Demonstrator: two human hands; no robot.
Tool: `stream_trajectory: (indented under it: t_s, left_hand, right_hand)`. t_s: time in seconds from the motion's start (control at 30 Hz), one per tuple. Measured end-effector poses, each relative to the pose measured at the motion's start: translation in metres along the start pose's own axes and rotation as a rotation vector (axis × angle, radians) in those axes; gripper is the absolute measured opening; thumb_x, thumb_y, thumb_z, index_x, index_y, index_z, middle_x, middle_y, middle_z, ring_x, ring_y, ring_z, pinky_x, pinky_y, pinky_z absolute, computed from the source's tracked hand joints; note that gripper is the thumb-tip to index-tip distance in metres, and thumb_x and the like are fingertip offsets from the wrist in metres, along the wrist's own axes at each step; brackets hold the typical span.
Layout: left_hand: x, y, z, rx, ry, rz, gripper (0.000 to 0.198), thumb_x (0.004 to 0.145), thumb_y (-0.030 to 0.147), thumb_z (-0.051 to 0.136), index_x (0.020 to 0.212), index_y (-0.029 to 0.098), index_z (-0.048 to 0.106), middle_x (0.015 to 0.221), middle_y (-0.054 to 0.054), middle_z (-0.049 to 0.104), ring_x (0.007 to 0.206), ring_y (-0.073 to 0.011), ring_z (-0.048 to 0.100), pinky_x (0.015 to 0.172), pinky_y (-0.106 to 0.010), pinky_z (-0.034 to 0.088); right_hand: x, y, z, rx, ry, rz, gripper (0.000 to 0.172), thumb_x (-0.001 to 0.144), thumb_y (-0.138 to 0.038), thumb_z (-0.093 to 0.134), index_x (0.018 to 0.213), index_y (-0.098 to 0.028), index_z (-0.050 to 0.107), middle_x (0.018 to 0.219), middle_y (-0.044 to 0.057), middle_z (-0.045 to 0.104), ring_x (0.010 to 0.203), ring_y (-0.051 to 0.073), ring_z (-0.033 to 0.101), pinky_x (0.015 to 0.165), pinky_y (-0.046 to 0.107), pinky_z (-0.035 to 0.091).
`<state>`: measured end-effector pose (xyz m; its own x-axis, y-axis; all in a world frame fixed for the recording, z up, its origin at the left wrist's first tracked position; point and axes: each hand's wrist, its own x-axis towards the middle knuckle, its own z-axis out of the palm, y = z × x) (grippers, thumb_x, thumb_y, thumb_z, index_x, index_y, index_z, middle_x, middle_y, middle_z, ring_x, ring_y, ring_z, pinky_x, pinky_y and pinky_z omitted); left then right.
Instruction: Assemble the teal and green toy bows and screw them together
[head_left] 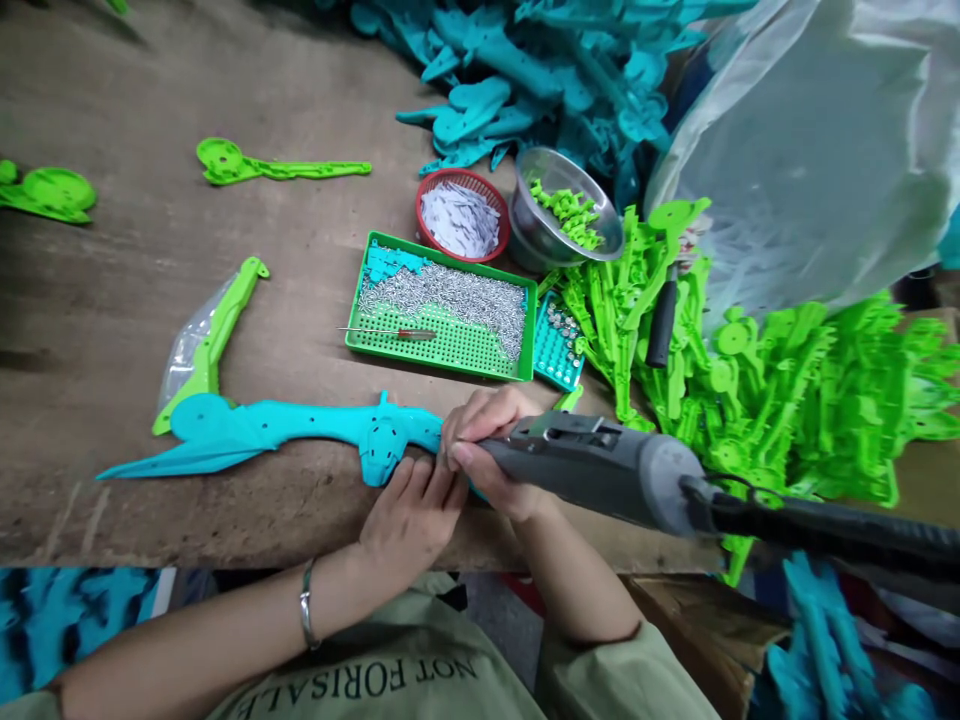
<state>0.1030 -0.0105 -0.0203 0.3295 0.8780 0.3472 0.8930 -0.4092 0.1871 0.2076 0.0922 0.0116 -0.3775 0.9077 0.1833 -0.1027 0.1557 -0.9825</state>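
A long blue plastic piece point(315, 424) lies along the table's front part, its pointed end to the left. My left hand point(416, 510) is on its right part, fingers bent against it beside the raised round section; the fingertips are partly hidden. My right hand point(499, 455) is wrapped round the front end of a grey power screwdriver point(592, 462), whose tip is hidden by my fingers over the blue piece's right end. Behind the blue piece's left end rests a green piece point(217, 335) with a clear plastic sheet.
Beyond my hands stand a green tray point(442, 362) of screws, a red basket point(424, 215) of white strips and a metal bowl point(525, 215) of small green parts. Green pieces point(750, 400) pile up at right, blue pieces point(525, 70) at the back. A black cable trails right.
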Motion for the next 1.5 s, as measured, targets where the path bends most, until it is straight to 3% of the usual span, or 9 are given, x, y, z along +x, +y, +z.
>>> stream_trajectory:
  t_s: [0.13,0.23,0.3,0.4,0.5,0.67,1.0,1.37,1.5]
  left_hand:
    - [-0.001,0.001,0.002,0.004,-0.017,-0.002,0.024,0.093,0.015,0.055,0.113,0.014,0.068,0.103,-0.011,0.073,0.085,-0.0213,0.062,0.087,-0.039,0.049]
    - [-0.001,0.001,0.001,0.047,-0.033,-0.006,0.034,0.092,0.015,0.055,0.124,0.013,0.064,0.119,-0.015,0.072,0.089,-0.0218,0.063,0.088,-0.04,0.05]
    - [-0.001,0.002,-0.001,0.072,-0.048,0.01,0.041,0.091,0.014,0.055,0.132,0.012,0.061,0.13,-0.017,0.068,0.093,-0.0226,0.064,0.088,-0.041,0.05]
    - [-0.002,0.003,0.0,0.087,-0.042,-0.002,0.045,0.089,0.011,0.054,0.133,0.014,0.061,0.134,-0.015,0.068,0.099,-0.0235,0.065,0.09,-0.041,0.05]
    - [-0.004,0.005,0.002,0.094,-0.024,-0.026,0.046,0.089,0.009,0.051,0.134,0.015,0.061,0.134,-0.014,0.068,0.102,-0.0237,0.065,0.093,-0.041,0.049]
    - [-0.006,0.009,0.006,0.099,-0.024,-0.022,0.048,0.089,0.01,0.049,0.135,0.014,0.06,0.136,-0.016,0.066,0.099,-0.0244,0.066,0.092,-0.043,0.051]
    - [-0.009,0.017,0.008,0.1,-0.066,-0.064,0.064,0.086,0.007,0.054,0.148,0.022,0.046,0.139,-0.018,0.064,0.092,-0.0226,0.066,0.091,-0.045,0.052]
    - [0.0,0.003,-0.001,0.158,-0.087,0.081,0.047,0.092,0.017,0.059,0.139,0.018,0.054,0.131,-0.019,0.068,0.09,-0.0219,0.067,0.089,-0.042,0.052]
    - [0.007,0.003,-0.001,0.155,-0.07,0.079,0.04,0.091,0.024,0.066,0.13,0.013,0.06,0.125,-0.02,0.071,0.088,-0.0239,0.068,0.086,-0.042,0.052]
  right_hand:
    - [0.009,-0.003,-0.003,0.073,-0.138,-0.071,0.017,0.074,-0.023,0.077,0.079,-0.025,0.061,0.061,-0.004,0.056,0.051,0.012,0.054,0.048,0.028,0.047]
    - [0.019,-0.008,-0.014,0.075,-0.134,-0.079,0.015,0.079,-0.027,0.074,0.091,-0.026,0.064,0.061,-0.005,0.058,0.048,0.012,0.053,0.047,0.027,0.048]
    - [0.031,-0.013,-0.024,0.085,-0.011,-0.169,0.017,0.083,-0.03,0.071,0.098,-0.027,0.064,0.058,-0.007,0.057,0.045,0.012,0.052,0.048,0.027,0.049]
    - [0.051,-0.014,-0.039,0.053,0.277,-0.316,0.016,0.084,-0.03,0.07,0.097,-0.028,0.061,0.055,-0.009,0.056,0.042,0.01,0.051,0.049,0.026,0.049]
    - [0.064,-0.007,-0.048,-0.009,0.436,-0.283,0.018,0.08,-0.029,0.071,0.093,-0.026,0.058,0.053,-0.01,0.055,0.041,0.01,0.051,0.048,0.026,0.046]
    - [0.064,0.01,-0.05,-0.082,0.417,-0.135,0.02,0.08,-0.03,0.071,0.093,-0.023,0.057,0.051,-0.01,0.055,0.042,0.011,0.052,0.048,0.027,0.046]
    - [0.056,0.019,-0.06,-0.121,0.508,-0.12,0.019,0.078,-0.029,0.071,0.089,-0.023,0.057,0.05,-0.01,0.054,0.041,0.011,0.052,0.048,0.026,0.046]
    - [0.057,0.021,-0.059,-0.073,0.505,-0.135,0.02,0.074,-0.026,0.071,0.085,-0.023,0.054,0.047,-0.011,0.052,0.039,0.011,0.051,0.045,0.026,0.044]
    - [0.055,0.001,-0.056,-0.074,0.516,-0.201,0.019,0.077,-0.027,0.07,0.089,-0.025,0.056,0.05,-0.01,0.055,0.04,0.012,0.052,0.047,0.027,0.046]
